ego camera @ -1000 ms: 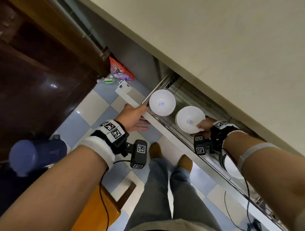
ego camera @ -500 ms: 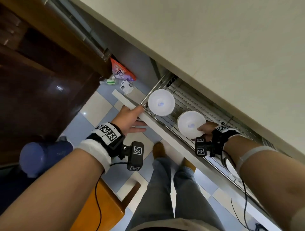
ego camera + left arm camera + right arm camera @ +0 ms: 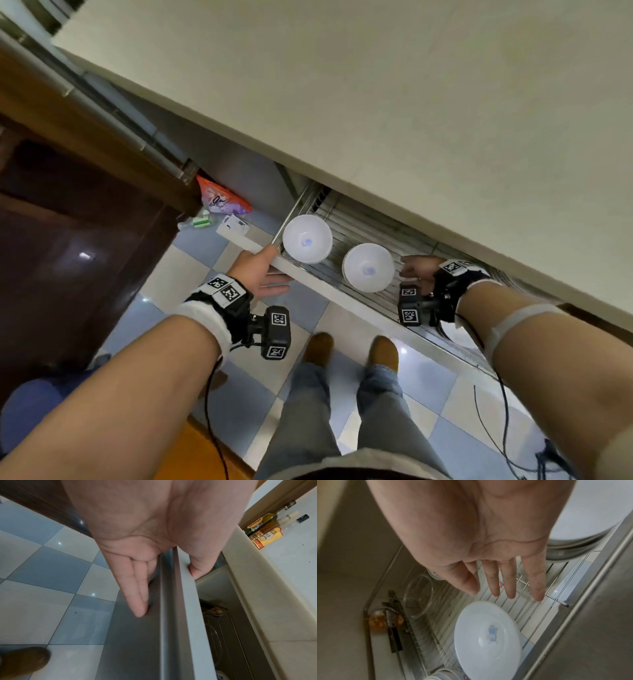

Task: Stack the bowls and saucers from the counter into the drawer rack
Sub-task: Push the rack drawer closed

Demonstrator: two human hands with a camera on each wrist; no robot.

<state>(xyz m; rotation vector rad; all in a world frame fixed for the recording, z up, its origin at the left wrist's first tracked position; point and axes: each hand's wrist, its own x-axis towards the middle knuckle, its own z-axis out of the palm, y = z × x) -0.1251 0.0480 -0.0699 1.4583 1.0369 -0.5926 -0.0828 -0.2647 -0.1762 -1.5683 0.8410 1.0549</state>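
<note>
Two white bowls with a blue mark inside sit upright side by side in the wire drawer rack (image 3: 359, 233): the left bowl (image 3: 307, 238) and the right bowl (image 3: 368, 268). My left hand (image 3: 260, 270) holds the drawer front (image 3: 329, 289). In the left wrist view my left hand (image 3: 167, 593) has its thumb hooked behind the drawer front (image 3: 188, 615) and its fingers flat on the outer face. My right hand (image 3: 416, 270) hovers just right of the right bowl, holding nothing. In the right wrist view my right hand (image 3: 505, 595) has straight fingers above the white bowl (image 3: 486, 635), apart from it.
The countertop (image 3: 376, 102) overhangs the back of the drawer. A clear glass bowl (image 3: 418, 596) stands at the rack's far side, and stacked plates (image 3: 573, 540) lie behind my right hand. A snack bag (image 3: 222, 202) lies on the tiled floor. Bottles (image 3: 264, 531) stand on the counter.
My right hand has let go of the right bowl and drawn back to the right. The bowl stays in the rack. My left hand keeps its hold on the drawer front.
</note>
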